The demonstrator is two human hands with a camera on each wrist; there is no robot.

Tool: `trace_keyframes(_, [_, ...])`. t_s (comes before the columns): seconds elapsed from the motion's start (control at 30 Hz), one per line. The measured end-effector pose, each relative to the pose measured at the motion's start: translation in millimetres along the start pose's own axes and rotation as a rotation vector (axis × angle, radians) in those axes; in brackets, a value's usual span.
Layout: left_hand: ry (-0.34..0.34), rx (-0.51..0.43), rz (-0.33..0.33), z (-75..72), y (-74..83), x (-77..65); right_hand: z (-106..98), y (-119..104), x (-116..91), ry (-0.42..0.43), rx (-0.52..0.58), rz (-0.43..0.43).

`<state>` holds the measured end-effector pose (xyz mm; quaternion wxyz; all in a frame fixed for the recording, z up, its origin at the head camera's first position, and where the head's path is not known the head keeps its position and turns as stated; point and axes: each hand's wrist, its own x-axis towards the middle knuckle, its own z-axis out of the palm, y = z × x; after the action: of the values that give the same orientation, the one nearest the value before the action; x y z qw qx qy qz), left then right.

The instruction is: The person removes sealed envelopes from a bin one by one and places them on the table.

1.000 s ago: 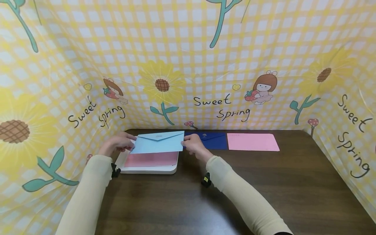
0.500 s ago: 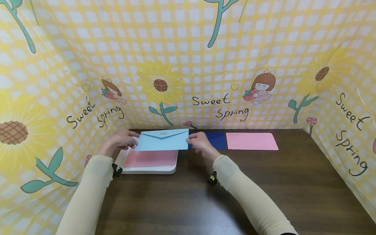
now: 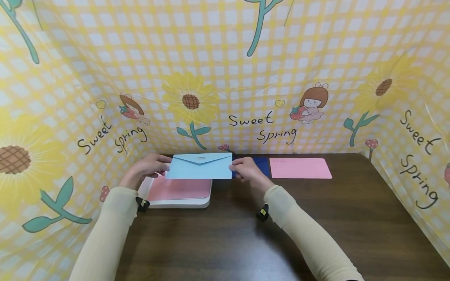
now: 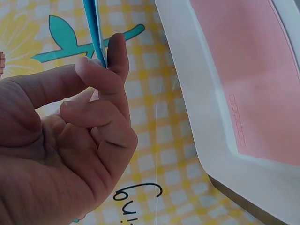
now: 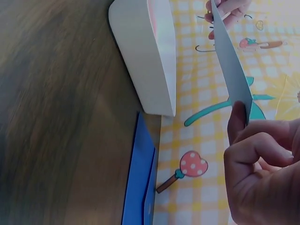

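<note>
Light blue envelope point(image 3: 199, 168): off the counter, between the two hands, flap side showing and folded down; hangs over the far right part of the tray and partly over the dark blue envelope.
Envelope print: two short lines on the flap, too small to read.
Left hand point(image 3: 147, 168): pinches the envelope's left edge, thumb against fingertips, gap only as wide as the paper; other fingers bent in.
Right hand point(image 3: 248, 171): pinches the right edge the same way, remaining fingers curled toward the palm.
White tray point(image 3: 179, 204): below the held envelope, to the right of the left hand, on the counter.
Pink envelope in tray point(image 3: 179, 189): lies flat, between the hands and nearer the person; row of small printed boxes by one edge in left wrist view. Can't tell if one or a stack.
Dark blue envelope point(image 3: 263, 165): on the counter behind the right hand, partly covered by it.
Second pink envelope point(image 3: 300, 168): flat on the counter, right of the right hand, just beside the dark blue one; faint print in its far left corner, unreadable.
Counter point(image 3: 218, 242): dark wood grain, under everything, runs out past the right hand.
Cloth backdrop point(image 3: 218, 50): yellow-white check beyond both hands; reads "Sweet Spring" left, behind and right, plus sunflowers.
</note>
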<state>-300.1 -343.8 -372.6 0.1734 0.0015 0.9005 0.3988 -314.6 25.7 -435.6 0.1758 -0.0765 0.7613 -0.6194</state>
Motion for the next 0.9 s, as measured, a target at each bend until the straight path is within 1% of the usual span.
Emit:
trace_keyframes(0.13, [0.010,-0.034,0.015,5.5,3.4,-2.1,-8,2,-1,-0.010,0.005,-0.008])
trace_keyframes(0.23, [0.011,-0.033,0.034,9.4,6.1,-4.0,-12,3,-3,-0.010,0.005,-0.005])
trace_keyframes(0.43, [0.015,-0.051,0.046,14.7,9.1,-4.8,-18,4,-7,-0.010,0.023,0.010])
trace_keyframes(0.67, [0.004,-0.039,0.056,20.4,12.5,-6.3,-23,6,-14,-0.002,0.045,0.006])
trace_keyframes(0.9, [-0.008,-0.039,0.074,27.7,14.8,-6.5,-28,11,-19,0.015,0.080,0.034])
